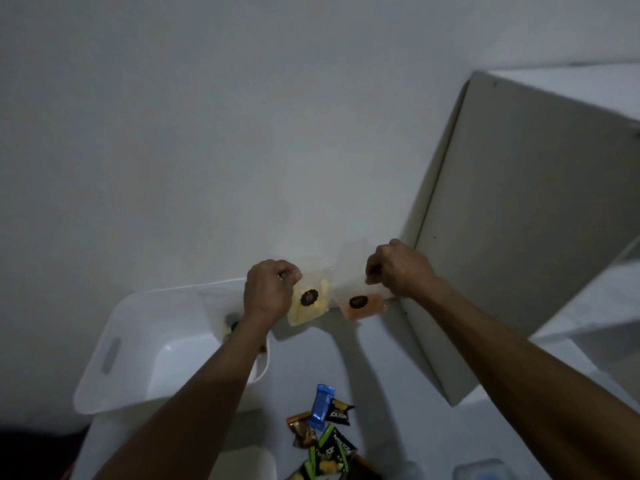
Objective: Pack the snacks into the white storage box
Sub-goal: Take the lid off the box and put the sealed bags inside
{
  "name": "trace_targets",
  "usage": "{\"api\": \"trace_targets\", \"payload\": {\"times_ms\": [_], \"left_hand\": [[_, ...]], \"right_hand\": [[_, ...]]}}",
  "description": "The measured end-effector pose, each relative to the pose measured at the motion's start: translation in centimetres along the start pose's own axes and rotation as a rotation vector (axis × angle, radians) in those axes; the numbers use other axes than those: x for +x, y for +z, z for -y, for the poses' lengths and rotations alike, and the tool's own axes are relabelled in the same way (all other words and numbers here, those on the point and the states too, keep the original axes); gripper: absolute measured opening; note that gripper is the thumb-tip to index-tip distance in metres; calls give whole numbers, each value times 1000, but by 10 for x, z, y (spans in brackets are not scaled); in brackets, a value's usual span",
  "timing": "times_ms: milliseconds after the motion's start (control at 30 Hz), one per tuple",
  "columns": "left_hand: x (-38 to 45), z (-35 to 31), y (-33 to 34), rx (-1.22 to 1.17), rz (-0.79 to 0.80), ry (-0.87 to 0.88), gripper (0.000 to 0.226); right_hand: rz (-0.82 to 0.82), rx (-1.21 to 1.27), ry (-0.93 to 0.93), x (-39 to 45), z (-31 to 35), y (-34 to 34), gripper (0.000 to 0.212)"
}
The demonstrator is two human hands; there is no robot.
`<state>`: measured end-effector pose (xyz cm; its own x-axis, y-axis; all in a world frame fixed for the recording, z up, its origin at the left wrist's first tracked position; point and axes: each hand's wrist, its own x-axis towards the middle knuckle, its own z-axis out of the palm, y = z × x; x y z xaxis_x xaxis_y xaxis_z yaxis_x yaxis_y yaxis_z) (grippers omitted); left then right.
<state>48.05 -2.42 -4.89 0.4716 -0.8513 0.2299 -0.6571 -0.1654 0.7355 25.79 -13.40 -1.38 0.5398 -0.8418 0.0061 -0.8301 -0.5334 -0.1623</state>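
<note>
Two clear snack pouches hang from my hands: my left hand (pixel 268 289) pinches the yellow pouch (pixel 309 303), my right hand (pixel 398 268) pinches the orange pouch (pixel 360 303). The white storage box (pixel 114 355) sits below left. I should lower both pouches flat inside, beside the pouch (pixel 231 323) already there, before releasing.

Dim home room, plain white wall (pixel 207 133), white cabinet (pixel 519 220), snack packets (pixel 325 431) on a white tabletop (pixel 374 375)
</note>
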Motion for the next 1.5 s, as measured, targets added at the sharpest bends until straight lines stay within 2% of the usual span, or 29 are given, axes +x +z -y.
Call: {"api": "trace_targets", "payload": {"times_ms": [267,500,700,767,867,933,1067,1367,1500], "left_hand": [[-43,18,-140,-41,-77,-19,12],[-48,70,-197,-56,-113,-104,11],[-22,114,-178,-27,-24,-148,8],[-17,129,-160,0,21,-181,5],[-12,148,-128,40,85,-245,18],[-11,158,-109,97,100,-276,4],[-10,180,-78,181,164,-305,15],[4,220,-44,200,183,-344,11],[4,227,-39,169,169,-342,16]], "right_hand": [[-113,57,-30,-54,105,-71,9],[-201,203,-106,-53,211,-51,15],[-102,87,-163,-36,256,16,15],[-62,109,-142,-27,257,47,13],[-29,115,-82,-16,251,88,12],[-14,121,-43,-8,243,113,9],[-6,152,21,6,229,152,7],[68,157,65,31,221,179,10],[59,137,67,33,222,179,12]]}}
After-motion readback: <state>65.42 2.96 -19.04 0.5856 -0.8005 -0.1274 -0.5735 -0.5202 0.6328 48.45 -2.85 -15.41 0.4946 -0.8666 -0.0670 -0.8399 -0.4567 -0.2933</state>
